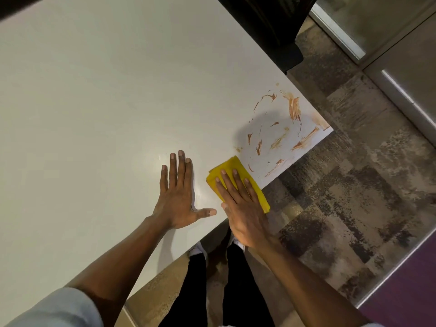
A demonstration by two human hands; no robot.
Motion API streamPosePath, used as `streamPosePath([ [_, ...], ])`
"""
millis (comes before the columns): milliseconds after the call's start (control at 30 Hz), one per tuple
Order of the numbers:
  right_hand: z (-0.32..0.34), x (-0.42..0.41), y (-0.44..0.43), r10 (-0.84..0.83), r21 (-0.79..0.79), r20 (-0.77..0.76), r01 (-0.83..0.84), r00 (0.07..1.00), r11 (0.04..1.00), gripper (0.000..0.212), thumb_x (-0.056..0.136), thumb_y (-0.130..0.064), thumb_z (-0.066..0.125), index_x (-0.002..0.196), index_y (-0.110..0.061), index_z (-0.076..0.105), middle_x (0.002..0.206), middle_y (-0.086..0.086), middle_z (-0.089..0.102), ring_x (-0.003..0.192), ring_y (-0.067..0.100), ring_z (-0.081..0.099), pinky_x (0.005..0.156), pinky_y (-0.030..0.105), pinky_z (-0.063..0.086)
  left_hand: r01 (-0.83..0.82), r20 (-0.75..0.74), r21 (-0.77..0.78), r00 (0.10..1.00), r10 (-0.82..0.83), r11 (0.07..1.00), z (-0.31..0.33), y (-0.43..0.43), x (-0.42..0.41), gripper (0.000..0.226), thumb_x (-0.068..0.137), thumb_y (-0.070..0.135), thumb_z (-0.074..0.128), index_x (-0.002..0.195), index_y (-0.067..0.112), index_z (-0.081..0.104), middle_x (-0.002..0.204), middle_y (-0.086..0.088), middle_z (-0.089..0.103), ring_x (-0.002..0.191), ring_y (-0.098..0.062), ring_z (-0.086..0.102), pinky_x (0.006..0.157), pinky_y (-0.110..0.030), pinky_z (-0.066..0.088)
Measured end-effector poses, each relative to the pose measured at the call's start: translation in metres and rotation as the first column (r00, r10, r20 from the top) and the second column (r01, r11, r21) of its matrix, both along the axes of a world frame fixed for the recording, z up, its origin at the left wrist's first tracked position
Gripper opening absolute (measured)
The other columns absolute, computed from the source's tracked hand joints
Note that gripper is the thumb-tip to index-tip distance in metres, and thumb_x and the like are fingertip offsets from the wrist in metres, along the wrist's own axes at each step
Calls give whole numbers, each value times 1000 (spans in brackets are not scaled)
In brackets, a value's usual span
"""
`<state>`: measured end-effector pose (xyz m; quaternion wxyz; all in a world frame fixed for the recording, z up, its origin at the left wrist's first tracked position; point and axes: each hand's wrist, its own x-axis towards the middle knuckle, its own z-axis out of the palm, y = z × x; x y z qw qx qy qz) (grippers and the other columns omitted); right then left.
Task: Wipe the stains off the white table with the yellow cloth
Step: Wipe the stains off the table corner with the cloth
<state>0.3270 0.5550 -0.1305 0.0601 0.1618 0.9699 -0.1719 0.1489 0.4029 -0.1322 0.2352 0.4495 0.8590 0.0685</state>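
At centre frame, a folded yellow cloth on the large white counter, close to the counter's lower-right edge, with one corner hanging past that edge over the floor. Pinned flat under the right hand, whose fingers are straight and slightly spread across the fabric, not curled round it; thumb alongside the cloth's lower-left side.

Just left of the cloth and clear of it, the left hand palm-down on bare counter. Fingers straight and close together, holding nothing; thumb out sideways toward the right hand, its tip near that hand but apart.

Up and to the right of the cloth, orange-brown smeared stains over the counter's right corner: streaks, arcs and dabs, heaviest toward the far-right edge, the nearest just beyond the cloth's upper tip. A soft grey shadow across part of that patch.

At top centre, beyond the counter, a black chair. Along the right side, mottled brown and grey carpet. At bottom centre, black trousers and a white shoe below the counter edge. At lower left, a pale blue sleeve.
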Motion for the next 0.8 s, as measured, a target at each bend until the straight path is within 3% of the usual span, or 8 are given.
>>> streamPosePath([
  [233, 7, -70, 27, 0, 3, 26, 0, 1000, 1000, 65, 116, -33, 34, 172, -19, 5, 181, 5, -4, 167, 32, -8, 136, 54, 8, 2, 13, -30, 1000, -2, 1000, -5, 1, -3, 159, 67, 112, 39, 170, 4, -16, 177, -17, -31, 165, -39, -29, 132, -70, -5],
  [367, 3, -42, 5, -16, 5, -12, 16, 1000, 1000, 65, 115, -35, 33, 172, -18, 5, 181, 6, -5, 168, 32, -8, 136, 56, 12, 11, 28, -55, 1000, -10, 998, -2, 2, -3, 160, 67, 113, 38, 169, 3, -19, 176, -17, -34, 163, -39, -32, 132, -69, -7],
  [467, -3, -4, -15, -18, -11, -13, 18, 1000, 1000, 74, 113, -28, 47, 172, -21, 2, 182, 3, -6, 168, 30, -6, 135, 56, 17, 19, 43, -86, 999, -15, 996, 2, 3, -5, 161, 65, 114, 34, 168, 2, -22, 174, -18, -37, 162, -40, -35, 132, -69, -8],
  [533, -5, -3, -13, -4, 3, -15, 4, 1000, 1000, 73, 113, -28, 44, 172, -22, 2, 182, 3, -5, 168, 30, -5, 134, 56, 18, 14, 45, -102, 999, -10, 995, 2, 4, -6, 162, 64, 115, 32, 167, 3, -24, 173, -18, -39, 161, -40, -37, 132, -68, -10],
  [800, 3, -90, 32, -31, 20, 51, 30, 998, 999, 67, 115, -34, 34, 172, -18, 2, 181, 5, -7, 167, 32, -11, 135, 56, 8, 7, 57, -121, 998, 0, 993, 1, 7, -6, 165, 62, 115, 36, 167, 4, -25, 172, -16, -42, 159, -37, -41, 130, -67, -14],
])
